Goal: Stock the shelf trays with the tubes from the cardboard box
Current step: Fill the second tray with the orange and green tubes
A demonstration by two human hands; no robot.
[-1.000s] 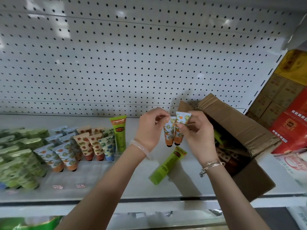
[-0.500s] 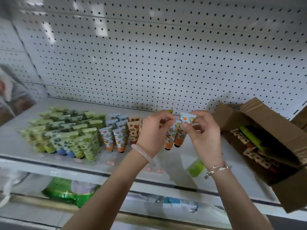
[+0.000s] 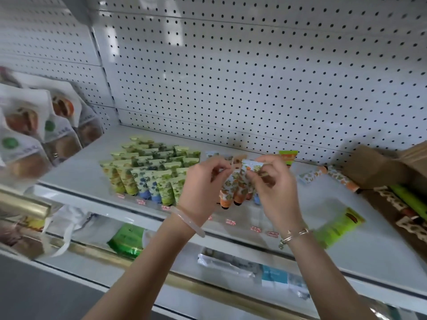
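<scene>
Head view, looking down at a white metal shelf (image 3: 309,204) backed by a white perforated pegboard wall (image 3: 231,77).

Left hand (image 3: 203,181) and right hand (image 3: 270,188): close together over the middle of the shelf, fingertips almost meeting. Between them they hold two small fruit-patterned plastic tubes with orange caps (image 3: 233,187), caps down. Each hand pinches the flat crimped top ends; which hand has which tube cannot be told. The held pair hangs near the shelf's front edge, just right of the stocked rows.

Stocked rows: upright green and blue leaf-patterned tubes (image 3: 147,174), packed tightly toward the shelf's left end. More patterned tubes stand behind the hands, mostly hidden.

Brown cardboard box (image 3: 379,167): open, on its side at the shelf's right edge, with tubes visible inside. Just beside its flap lie two loose orange-patterned tubes (image 3: 342,180). A lime-green flat tube (image 3: 339,227) lies near the front edge, right of the right wrist. One tall green tube with an orange band (image 3: 287,157) stands upright at the back edge.

Pale bangle (image 3: 188,221) on the left wrist; thin metal bracelet (image 3: 293,235) on the right.

Small red-and-white price labels (image 3: 231,222) run along the front edge.
</scene>
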